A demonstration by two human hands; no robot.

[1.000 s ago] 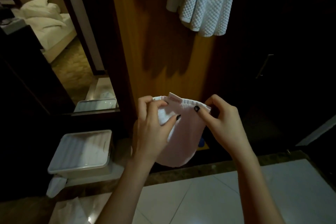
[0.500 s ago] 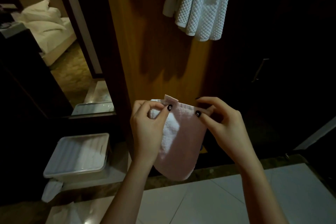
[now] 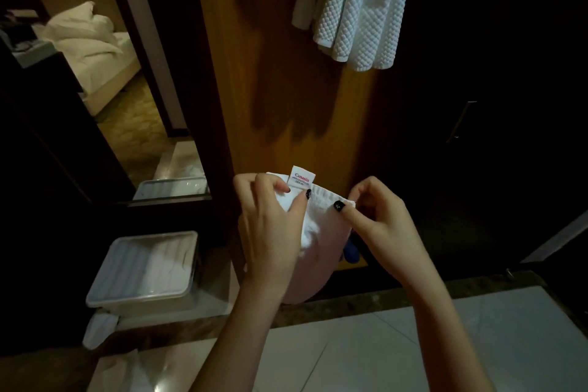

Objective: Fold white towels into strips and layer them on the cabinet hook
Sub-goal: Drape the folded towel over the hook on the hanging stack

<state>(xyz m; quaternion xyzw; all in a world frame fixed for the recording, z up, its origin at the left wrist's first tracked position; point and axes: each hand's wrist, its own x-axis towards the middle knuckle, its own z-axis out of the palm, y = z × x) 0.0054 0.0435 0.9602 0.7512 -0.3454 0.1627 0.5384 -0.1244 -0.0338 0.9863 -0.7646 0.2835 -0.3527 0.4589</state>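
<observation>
A small white towel (image 3: 321, 232) hangs folded in front of me, its label (image 3: 302, 179) sticking up from the top edge. My left hand (image 3: 270, 232) pinches the towel's top left corner between thumb and fingers. My right hand (image 3: 378, 226) pinches the top right corner. Above, white waffle-textured towels (image 3: 359, 3) hang against the wooden cabinet panel (image 3: 254, 57); the hook itself is out of view.
A white plastic box with a lid (image 3: 146, 270) sits on the floor at the left, a cloth (image 3: 98, 328) hanging below it. A mirror (image 3: 95, 79) at the left reflects a bed. Dark cabinet doors with a handle (image 3: 461, 121) stand right. Pale floor tiles (image 3: 413, 344) lie below.
Both hands have lifted the towel's top edge slightly and drawn it tighter. The label now stands upright and reads clearly. The view has tilted down a little.
</observation>
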